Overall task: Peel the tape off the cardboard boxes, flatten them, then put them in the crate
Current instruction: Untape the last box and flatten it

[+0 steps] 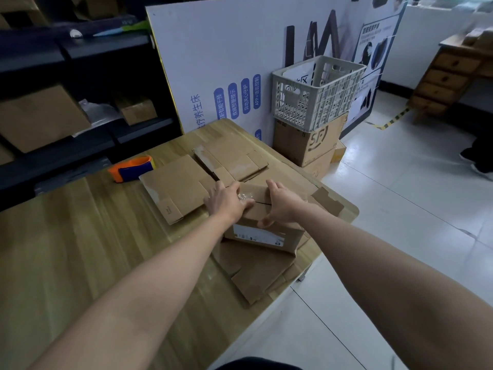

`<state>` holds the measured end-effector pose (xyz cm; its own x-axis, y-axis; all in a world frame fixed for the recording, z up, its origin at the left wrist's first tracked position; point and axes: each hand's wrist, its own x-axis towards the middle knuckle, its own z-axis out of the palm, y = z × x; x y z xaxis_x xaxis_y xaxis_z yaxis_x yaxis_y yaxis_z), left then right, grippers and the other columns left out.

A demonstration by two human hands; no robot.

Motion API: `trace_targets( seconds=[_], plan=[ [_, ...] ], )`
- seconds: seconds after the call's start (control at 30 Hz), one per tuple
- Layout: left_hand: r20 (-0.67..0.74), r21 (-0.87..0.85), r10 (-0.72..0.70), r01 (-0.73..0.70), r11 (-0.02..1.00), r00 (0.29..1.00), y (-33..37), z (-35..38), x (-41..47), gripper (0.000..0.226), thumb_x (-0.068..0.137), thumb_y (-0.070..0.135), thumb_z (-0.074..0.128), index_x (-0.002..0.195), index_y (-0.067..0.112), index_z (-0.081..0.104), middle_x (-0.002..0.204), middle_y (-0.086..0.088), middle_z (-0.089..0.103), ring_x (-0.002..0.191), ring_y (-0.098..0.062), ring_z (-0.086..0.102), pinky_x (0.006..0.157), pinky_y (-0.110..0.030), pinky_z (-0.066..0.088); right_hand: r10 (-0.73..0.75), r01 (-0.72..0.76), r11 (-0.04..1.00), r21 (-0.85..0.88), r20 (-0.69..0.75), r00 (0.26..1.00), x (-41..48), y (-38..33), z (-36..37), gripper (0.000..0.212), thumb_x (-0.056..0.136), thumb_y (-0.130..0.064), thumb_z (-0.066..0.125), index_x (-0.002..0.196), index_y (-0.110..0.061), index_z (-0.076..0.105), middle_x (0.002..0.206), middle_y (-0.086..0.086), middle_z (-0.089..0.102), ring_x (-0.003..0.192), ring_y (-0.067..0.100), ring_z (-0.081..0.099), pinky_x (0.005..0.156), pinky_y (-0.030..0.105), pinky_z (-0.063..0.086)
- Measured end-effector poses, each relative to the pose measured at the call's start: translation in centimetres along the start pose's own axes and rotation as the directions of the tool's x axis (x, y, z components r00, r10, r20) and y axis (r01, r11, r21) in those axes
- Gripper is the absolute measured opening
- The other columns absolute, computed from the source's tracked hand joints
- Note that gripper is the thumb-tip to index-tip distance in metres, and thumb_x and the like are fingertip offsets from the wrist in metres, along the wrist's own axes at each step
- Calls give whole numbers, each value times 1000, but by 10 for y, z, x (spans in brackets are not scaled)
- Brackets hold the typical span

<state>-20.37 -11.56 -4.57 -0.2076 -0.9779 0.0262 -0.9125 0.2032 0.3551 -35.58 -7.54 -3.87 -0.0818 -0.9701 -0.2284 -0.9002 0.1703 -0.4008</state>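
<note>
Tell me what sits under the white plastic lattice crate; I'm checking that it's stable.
The white plastic lattice crate rests on a brown cardboard box printed SF, itself stacked on another brown box. That lower box is mostly hidden behind the wooden table, so its footing is unseen.

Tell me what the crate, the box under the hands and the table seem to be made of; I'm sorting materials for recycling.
The crate looks like moulded plastic, pale grey and matte, with lattice walls. The box under the left hand and right hand is brown cardboard, dull, with a white label. The table appears to be jointed wood strips with a slight sheen, possibly laminate.
</note>
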Motion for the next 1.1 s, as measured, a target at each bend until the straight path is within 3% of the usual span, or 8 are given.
trace_targets(
  seconds=[0.13, 0.33, 0.47, 0.57, 0.7, 0.87, 0.97, 1.1],
  plan=[
    [-127, 102, 100, -87, 991, 987, 0, 3, -2, 25, 88, 45, 56, 96, 22, 55, 115, -8, 47, 108, -26, 38, 88, -37, 35, -6, 4, 997, -78, -29, 1000, -2, -5, 8, 121, 55, -42, 87, 148, -22, 12, 138, 3, 37, 120, 24, 43, 96, 39, 43],
    [-79, -129, 204, -213, 969, 976, -5, 4, -6, 13, 94, 21, 51, 89, 10, 56, 105, -7, 49, 89, -18, 46, 74, -27, 41, -39, 33, 979, -203, -26, 999, -13, 6, 16, 118, 53, -50, 84, 146, -21, 17, 137, 3, 35, 117, 24, 42, 97, 39, 41],
    [-74, -466, -116, 68, 882, 990, -24, -6, 1, 20, 93, 15, 55, 76, 8, 49, 92, -7, 53, 73, -14, 50, 63, -21, 42, -77, 79, 966, -245, 17, 997, -12, 5, 14, 115, 55, -50, 83, 145, -20, 20, 136, 3, 32, 118, 22, 37, 101, 39, 37],
    [31, -657, -411, 328, 679, 911, -41, 2, -2, 18, 90, 11, 60, 76, 6, 50, 85, -10, 60, 78, -23, 57, 69, -29, 50, -93, 101, 957, -271, 43, 995, -11, -4, 21, 113, 56, -46, 83, 146, -18, 21, 135, 3, 31, 118, 23, 35, 102, 38, 36],
    [127, -753, -551, 442, 488, 825, -52, 5, -6, 17, 87, 8, 64, 93, 9, 48, 96, -8, 58, 84, -25, 59, 76, -35, 53, -89, 105, 950, -295, 70, 994, -9, -7, 23, 111, 58, -44, 83, 145, -17, 20, 135, 4, 30, 120, 24, 34, 103, 38, 34],
    [157, -679, -460, 434, 593, 874, -60, -2, 1, 7, 83, 5, 67, 85, 9, 63, 100, -8, 66, 93, -24, 62, 72, -27, 49, -62, 88, 951, -297, 95, 994, -6, -12, 25, 111, 61, -41, 81, 147, -17, 15, 139, 6, 27, 126, 27, 29, 108, 43, 29],
    [178, -651, -412, 421, 632, 894, -64, -7, 5, 5, 82, 8, 69, 81, 13, 67, 102, -8, 65, 103, -24, 59, 88, -35, 52, -26, 64, 952, -299, 128, 991, -1, -16, 24, 114, 61, -44, 82, 148, -16, 13, 143, 8, 24, 131, 30, 25, 111, 46, 25],
    [178, -762, -326, 340, 551, 929, -64, -12, 6, 7, 79, 8, 73, 84, 12, 70, 85, -2, 68, 83, -17, 65, 73, -25, 54, 1, 28, 972, -232, 124, 992, 5, -20, 23, 112, 60, -56, 78, 146, -16, 20, 141, 9, 28, 130, 31, 27, 113, 48, 22]
  ],
)
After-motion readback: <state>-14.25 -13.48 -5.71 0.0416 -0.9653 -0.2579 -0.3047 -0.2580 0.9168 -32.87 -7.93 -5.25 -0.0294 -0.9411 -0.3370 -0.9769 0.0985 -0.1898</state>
